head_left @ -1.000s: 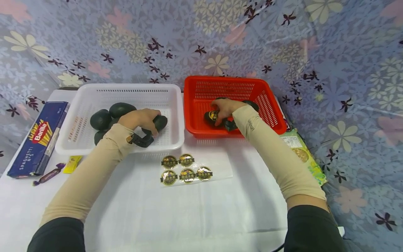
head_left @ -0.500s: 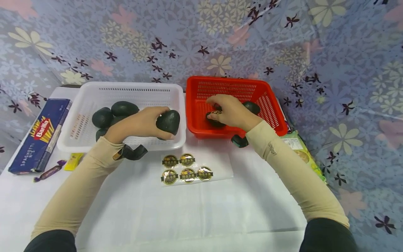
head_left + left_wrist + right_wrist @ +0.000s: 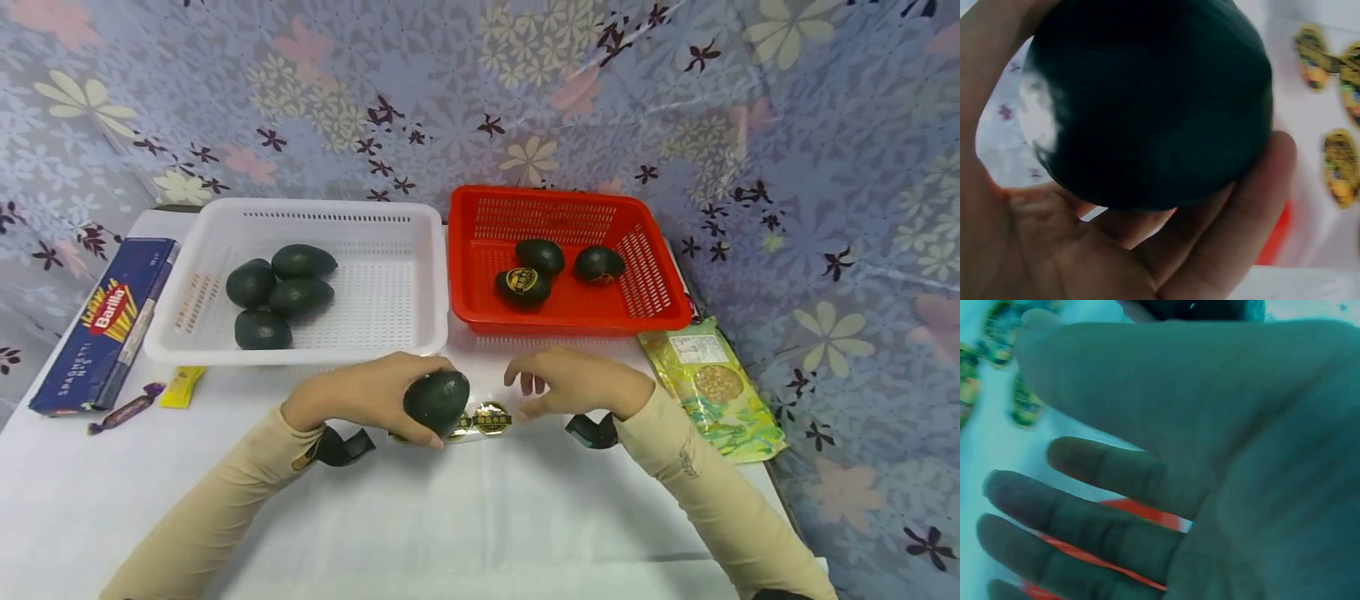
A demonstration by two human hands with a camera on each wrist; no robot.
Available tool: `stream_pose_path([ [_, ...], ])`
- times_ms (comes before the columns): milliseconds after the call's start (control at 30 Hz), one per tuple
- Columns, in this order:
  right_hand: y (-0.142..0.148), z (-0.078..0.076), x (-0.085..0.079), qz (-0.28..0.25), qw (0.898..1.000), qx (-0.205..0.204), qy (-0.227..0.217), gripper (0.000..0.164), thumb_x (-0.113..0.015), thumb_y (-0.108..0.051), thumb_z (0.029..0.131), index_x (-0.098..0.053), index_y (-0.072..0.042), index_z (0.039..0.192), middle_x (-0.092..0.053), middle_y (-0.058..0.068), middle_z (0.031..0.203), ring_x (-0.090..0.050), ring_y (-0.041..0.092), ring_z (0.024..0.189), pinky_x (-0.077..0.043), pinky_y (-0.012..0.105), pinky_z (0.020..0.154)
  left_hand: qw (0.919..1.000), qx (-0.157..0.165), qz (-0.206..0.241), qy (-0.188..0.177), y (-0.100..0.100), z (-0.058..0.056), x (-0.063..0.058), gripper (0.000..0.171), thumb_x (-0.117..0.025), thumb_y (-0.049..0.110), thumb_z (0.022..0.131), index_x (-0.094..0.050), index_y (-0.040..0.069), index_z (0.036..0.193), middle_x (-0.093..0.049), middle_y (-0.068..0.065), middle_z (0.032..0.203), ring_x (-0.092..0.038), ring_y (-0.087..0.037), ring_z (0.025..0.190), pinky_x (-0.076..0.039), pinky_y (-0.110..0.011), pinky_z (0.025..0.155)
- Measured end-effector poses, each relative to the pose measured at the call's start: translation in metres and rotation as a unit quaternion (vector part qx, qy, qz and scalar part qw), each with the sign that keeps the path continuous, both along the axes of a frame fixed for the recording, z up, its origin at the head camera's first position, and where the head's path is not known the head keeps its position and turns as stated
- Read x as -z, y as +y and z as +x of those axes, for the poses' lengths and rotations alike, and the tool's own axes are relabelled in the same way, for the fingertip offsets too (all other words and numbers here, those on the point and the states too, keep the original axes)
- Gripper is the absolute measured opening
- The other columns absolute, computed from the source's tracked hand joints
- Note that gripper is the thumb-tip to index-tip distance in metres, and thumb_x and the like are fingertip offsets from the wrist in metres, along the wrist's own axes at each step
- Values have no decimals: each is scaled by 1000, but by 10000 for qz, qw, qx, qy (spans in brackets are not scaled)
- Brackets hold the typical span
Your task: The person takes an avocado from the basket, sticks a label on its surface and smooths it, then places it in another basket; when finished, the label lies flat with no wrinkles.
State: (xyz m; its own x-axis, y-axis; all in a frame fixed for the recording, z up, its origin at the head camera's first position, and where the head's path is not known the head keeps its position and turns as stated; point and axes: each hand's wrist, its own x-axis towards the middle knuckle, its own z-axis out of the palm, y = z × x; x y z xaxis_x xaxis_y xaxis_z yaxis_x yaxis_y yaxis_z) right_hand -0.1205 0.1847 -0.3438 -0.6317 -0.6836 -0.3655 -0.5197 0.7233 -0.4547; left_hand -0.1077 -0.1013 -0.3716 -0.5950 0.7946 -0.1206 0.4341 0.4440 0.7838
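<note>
In the head view my left hand grips a dark green avocado over a sheet of gold and black round stickers, partly hidden below. The left wrist view shows the thumb and fingers curved round this avocado. To the right of the sheet, my right hand holds nothing; in the right wrist view its fingers are loosely extended. Several avocados lie in the white basket. Inside the red basket are three more, one avocado with a sticker on top.
A blue spaghetti box lies left of the white basket, near a purple-wrapped candy and a yellow packet. At right, a green and yellow bag lies by the table's edge. Floral cloth hangs behind.
My left hand has lifted an avocado out of the white basket and brought it right and toward me, over the stickers. My right hand has left the stickered avocado and come out of the red basket.
</note>
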Motion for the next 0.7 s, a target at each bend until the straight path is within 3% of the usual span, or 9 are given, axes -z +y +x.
stream_pose_path([
  [167, 1, 8, 45, -489, 9985, 248, -8, 45, -84, -22, 81, -66, -5, 119, -70, 9, 101, -64, 22, 94, -54, 34, 85, 9996, 51, -237, 119, 6, 2, 28, 59, -87, 31, 75, -59, 18, 126, -66, 9, 111, -59, -8, 101, -50, -28, 93],
  [267, -2, 10, 66, -801, 9959, 393, 129, 54, -88, -25, 76, -65, -5, 120, -69, 9, 104, -62, 22, 96, -53, 34, 87, 9991, 85, -397, 80, 7, 1, 38, 60, -88, 27, 74, -59, 17, 125, -66, 7, 110, -59, -9, 100, -50, -30, 94],
  [500, -9, 12, 83, -762, 9943, 705, 244, 59, -93, -28, 69, -65, -9, 118, -63, 4, 104, -59, 17, 96, -50, 32, 87, 9953, 81, -933, 236, 6, 2, 42, 66, -90, 29, 72, -58, 15, 127, -67, 2, 111, -59, -15, 103, -49, -33, 93],
  [700, -16, 15, 94, -753, 9930, 891, 191, 55, -94, -26, 68, -64, -14, 113, -60, 0, 102, -56, 12, 92, -48, 27, 83, 9957, 109, -913, 103, 6, 2, 41, 66, -90, 27, 72, -57, 17, 128, -66, 2, 112, -58, -18, 107, -48, -34, 95],
])
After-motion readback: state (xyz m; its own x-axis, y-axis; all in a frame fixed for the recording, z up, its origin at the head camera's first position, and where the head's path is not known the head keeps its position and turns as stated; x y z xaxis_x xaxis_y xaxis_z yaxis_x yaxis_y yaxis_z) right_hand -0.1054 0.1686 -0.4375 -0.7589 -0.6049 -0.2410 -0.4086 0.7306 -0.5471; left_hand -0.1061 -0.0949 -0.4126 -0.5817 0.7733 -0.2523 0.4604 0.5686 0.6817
